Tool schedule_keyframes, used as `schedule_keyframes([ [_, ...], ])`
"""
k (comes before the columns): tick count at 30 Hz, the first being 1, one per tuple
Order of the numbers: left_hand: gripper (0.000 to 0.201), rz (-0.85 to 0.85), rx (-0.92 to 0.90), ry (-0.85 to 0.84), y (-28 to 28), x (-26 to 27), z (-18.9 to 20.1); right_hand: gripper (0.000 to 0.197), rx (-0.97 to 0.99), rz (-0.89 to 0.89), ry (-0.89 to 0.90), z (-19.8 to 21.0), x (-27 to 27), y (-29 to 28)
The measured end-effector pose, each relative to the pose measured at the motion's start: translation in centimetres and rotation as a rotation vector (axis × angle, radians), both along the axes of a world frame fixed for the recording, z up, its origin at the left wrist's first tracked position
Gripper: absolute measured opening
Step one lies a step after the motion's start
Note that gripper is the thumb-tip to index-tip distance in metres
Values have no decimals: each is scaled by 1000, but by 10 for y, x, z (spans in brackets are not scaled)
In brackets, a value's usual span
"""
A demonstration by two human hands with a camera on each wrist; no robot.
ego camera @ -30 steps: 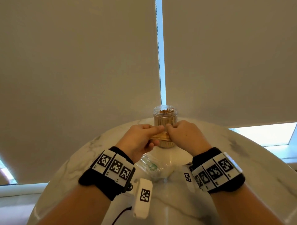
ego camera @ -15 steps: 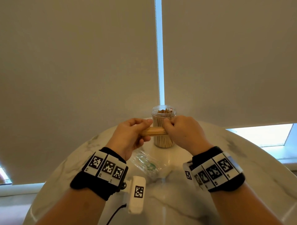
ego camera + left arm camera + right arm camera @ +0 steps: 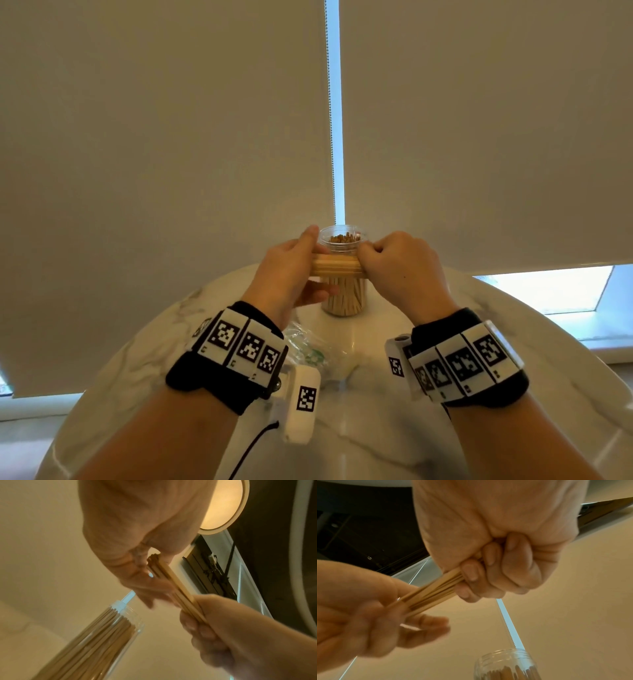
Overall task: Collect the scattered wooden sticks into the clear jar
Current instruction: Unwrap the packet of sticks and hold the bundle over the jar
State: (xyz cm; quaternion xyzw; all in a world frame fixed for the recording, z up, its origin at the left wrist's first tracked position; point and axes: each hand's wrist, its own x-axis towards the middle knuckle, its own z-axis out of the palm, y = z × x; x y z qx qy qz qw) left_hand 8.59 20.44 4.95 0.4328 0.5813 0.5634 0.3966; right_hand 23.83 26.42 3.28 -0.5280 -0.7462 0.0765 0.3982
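A bundle of wooden sticks (image 3: pixel 335 267) lies level in the air, just in front of the clear jar (image 3: pixel 343 298) and below its rim. My left hand (image 3: pixel 291 270) pinches the bundle's left end, thumb up. My right hand (image 3: pixel 394 267) grips the right end with curled fingers (image 3: pixel 471 573). The jar stands upright on the marble table (image 3: pixel 513 342), open, with many sticks inside. In the left wrist view the bundle (image 3: pixel 178 588) runs between both hands above the jar (image 3: pixel 106 635). The jar mouth (image 3: pixel 505 660) shows below the bundle (image 3: pixel 433 592) in the right wrist view.
A crumpled clear plastic wrapper (image 3: pixel 308 346) lies on the table between my wrists, near the jar. Beige roller blinds (image 3: pixel 171 137) hang close behind the round table. A window sill (image 3: pixel 565 294) shows at the right.
Both hands have lifted the stick bundle from in front of the jar's lower body up to just under its rim. The jar has stayed in place.
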Motion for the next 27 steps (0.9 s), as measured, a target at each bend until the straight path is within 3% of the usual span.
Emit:
schedule_keyframes([
  [3, 37, 41, 102, 155, 4, 6, -3, 54, 44, 33, 72, 3, -3, -4],
  [9, 20, 167, 146, -74, 9, -5, -7, 58, 27, 181, 385, 12, -10, -11],
  [12, 20, 121, 164, -143, 8, -2, -10, 59, 117, 155, 285, 8, -10, -15],
  [16, 26, -77, 73, -106, 4, 4, -13, 58, 133, 36, 223, 7, 2, -9],
  [23, 29, -46, 25, -92, 14, 7, -19, 59, 39, 71, 208, 5, 9, -2],
  [27, 55, -105, -91, -57, 26, -1, -20, 50, -11, -51, 191, 1, 16, 5],
])
